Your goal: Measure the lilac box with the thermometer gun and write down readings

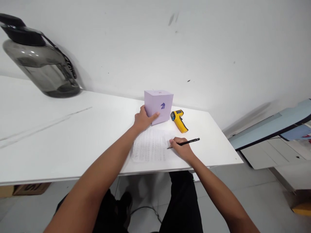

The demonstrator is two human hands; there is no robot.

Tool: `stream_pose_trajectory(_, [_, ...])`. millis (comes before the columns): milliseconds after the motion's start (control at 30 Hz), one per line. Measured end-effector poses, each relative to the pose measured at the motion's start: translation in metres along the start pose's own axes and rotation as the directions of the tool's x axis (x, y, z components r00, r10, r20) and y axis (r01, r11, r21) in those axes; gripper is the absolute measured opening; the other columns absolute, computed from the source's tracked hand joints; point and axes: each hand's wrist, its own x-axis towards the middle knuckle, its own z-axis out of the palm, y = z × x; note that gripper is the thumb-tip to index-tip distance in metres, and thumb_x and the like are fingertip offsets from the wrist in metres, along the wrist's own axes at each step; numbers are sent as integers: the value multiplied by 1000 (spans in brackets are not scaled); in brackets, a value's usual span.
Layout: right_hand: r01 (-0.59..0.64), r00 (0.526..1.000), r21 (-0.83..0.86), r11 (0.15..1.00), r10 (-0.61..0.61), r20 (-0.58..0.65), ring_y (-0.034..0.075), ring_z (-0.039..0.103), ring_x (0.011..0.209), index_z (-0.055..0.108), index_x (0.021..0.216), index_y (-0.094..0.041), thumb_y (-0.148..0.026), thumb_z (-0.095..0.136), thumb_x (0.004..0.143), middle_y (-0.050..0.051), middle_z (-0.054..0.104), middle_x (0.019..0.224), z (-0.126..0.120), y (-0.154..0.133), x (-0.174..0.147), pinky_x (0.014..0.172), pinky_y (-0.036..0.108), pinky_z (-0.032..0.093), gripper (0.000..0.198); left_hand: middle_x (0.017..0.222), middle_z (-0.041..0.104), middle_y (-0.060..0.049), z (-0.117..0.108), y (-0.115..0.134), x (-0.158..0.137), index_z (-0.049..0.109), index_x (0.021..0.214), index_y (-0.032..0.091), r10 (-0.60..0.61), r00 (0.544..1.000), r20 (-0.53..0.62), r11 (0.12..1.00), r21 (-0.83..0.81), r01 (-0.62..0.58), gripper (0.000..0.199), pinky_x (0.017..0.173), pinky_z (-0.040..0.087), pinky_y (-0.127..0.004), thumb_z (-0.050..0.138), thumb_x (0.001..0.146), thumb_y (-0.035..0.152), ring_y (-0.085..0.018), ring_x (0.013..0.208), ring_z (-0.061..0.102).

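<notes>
My left hand (144, 119) grips the lower left corner of a lilac box (161, 108), thumb across its front and fingers on its left side. A dark blue horse-head mark is printed on the front of the box. In my right hand (181, 149) is a black pencil (191, 141), its tip low over the right side of a sheet of paper (149, 149). Rows of faint marks cover the sheet; I cannot read them. Just right of the box lies a yellow and black infrared thermometer (179, 121).
A large grey-tinted bottle (46, 68) with a black lid stands at the left on the white table (60, 142). The wall (136, 42) rises right behind the table. Beyond the table's right end are a light blue surface (274, 123) and a cabinet. A cardboard box (31, 188) sits below, left.
</notes>
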Motion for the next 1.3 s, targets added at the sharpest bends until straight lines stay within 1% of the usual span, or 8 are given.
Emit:
stream_pose_trajectory(300, [157,969,-154,976,-182,-168,24,67,68,79,94,-26,-71,61,107,3,71,72,4,11,-9,66,33,54,50,161,75,-23,1,-3,2,54,164,22,13,1000,-5,1000,-18,-13,108,132,49,-67,91,80,77,-54,157,63])
stream_pose_trajectory(467, [236,942,-632,738,-334,-38,26,78,83,85,117,-20,-40,57,117,13,85,103,8,5,4,77,33,55,35,165,72,-25,-1,1,-1,51,168,21,-11,1000,6,1000,22,10,106,131,50,-64,88,85,76,-51,160,63])
stream_pose_trajectory(600, [137,988,-855,500,-130,82,28,81,99,79,143,-14,-11,51,112,20,83,130,16,-23,28,75,33,51,42,163,74,-23,-1,0,-1,51,167,21,-3,1000,5,1000,28,3,104,131,50,-61,88,85,74,-49,158,65])
stream_pose_trajectory(700, [125,989,-884,451,10,145,29,81,110,74,152,-13,-8,51,110,22,77,146,20,-41,44,77,35,52,49,164,74,-23,-1,-2,0,50,168,23,-7,1000,7,1000,14,7,105,128,53,-60,89,85,74,-48,157,66])
stream_pose_trajectory(800, [91,993,-886,455,30,117,31,79,118,72,158,-17,-11,50,113,21,77,145,13,-48,57,86,37,53,51,164,73,-24,-2,-4,1,48,169,23,-16,1000,10,1000,15,16,107,126,55,-60,89,84,75,-48,156,66])
stream_pose_trajectory(1000, [-278,951,-827,488,20,-308,45,69,133,75,149,-8,-37,60,116,33,74,144,-14,-32,86,105,55,52,46,161,75,-24,-2,-10,4,50,165,24,-8,1000,0,1000,-10,8,104,126,54,-63,91,83,75,-49,153,68])
stream_pose_trajectory(1167, [-395,916,-606,691,248,-315,42,78,122,75,146,-13,-48,73,109,28,81,135,-29,-15,102,97,47,58,52,160,75,-26,-3,-16,6,51,162,23,3,1000,-9,999,-41,-3,103,126,55,-65,93,82,75,-48,149,71])
stream_pose_trajectory(1300, [-357,894,-319,878,223,-389,37,80,104,77,116,-20,-46,76,97,20,85,112,-40,-7,98,86,42,58,32,158,76,-24,-5,-20,8,51,162,24,-6,1000,-5,999,-49,5,100,126,57,-62,93,85,71,-45,146,74])
